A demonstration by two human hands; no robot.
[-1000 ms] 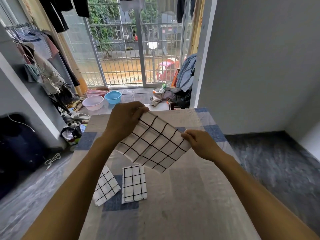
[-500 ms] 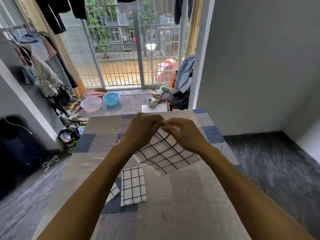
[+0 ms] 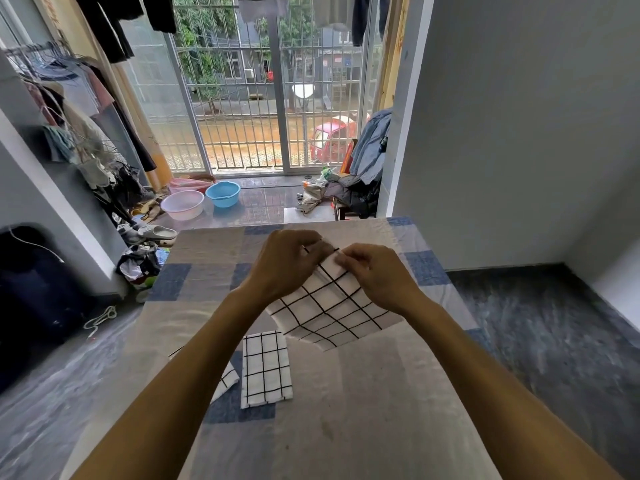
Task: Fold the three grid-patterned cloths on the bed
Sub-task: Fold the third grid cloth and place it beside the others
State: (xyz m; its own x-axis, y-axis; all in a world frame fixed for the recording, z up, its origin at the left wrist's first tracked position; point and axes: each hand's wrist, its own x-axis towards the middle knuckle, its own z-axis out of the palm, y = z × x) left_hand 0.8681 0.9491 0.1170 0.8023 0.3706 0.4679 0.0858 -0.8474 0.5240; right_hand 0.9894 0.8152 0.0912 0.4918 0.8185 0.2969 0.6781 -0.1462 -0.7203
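Head view: both hands' fingers (image 3: 323, 252) pinch grid cloth (image 3: 332, 306) above folded cloth (image 3: 265, 368).

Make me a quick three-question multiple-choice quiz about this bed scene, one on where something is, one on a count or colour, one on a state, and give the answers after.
1. Where does the fully visible folded cloth lie?
A. On the bed, below the left forearm's right side
B. In the blue basin
C. On the floor by the window

2. How many grid-patterned cloths show?
A. One
B. Three
C. Five

3. What state is the held cloth in?
A. Flat on the bed
B. Pinched at the top by both hands, hanging
C. Rolled into a ball

Answers:
1 A, it rests on the bed sheet.
2 B, one is held, one lies folded, and another folded cloth peeks from under the forearm.
3 B, the left hand and right hand meet at its upper edge.
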